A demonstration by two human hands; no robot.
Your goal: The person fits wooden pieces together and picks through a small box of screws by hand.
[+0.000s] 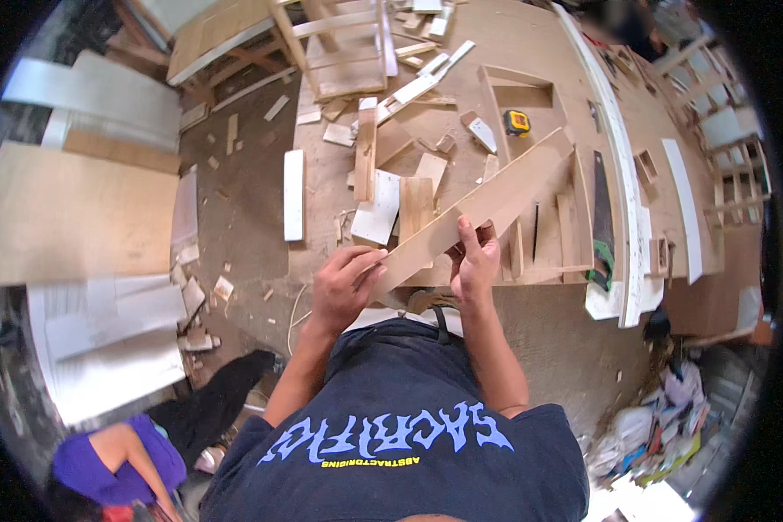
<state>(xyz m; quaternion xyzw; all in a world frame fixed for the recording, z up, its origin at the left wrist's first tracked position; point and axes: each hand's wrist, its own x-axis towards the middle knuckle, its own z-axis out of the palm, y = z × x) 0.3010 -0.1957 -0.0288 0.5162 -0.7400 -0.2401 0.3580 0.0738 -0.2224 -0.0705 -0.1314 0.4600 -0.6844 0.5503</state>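
Note:
A long, thin wooden board [487,193] slants up to the right in front of me, held in both hands above the worktable. My left hand [348,283] is closed on its near left end, fingers at the edge. Around its middle, my right hand [474,259] grips it with the thumb on the upper face. The board's far end reaches over an open wooden frame [494,87] lying on the table. A yellow and black tape measure [517,123] rests inside that frame. A dark pencil [535,228] lies near the frame's lower part.
A handsaw [601,209] with a green and black handle lies to the right, beside a long white strip [613,148]. Wood offcuts [376,209] litter the worktable [322,261]. Large sheets [78,213] stack at left. Another person [130,461] crouches at lower left.

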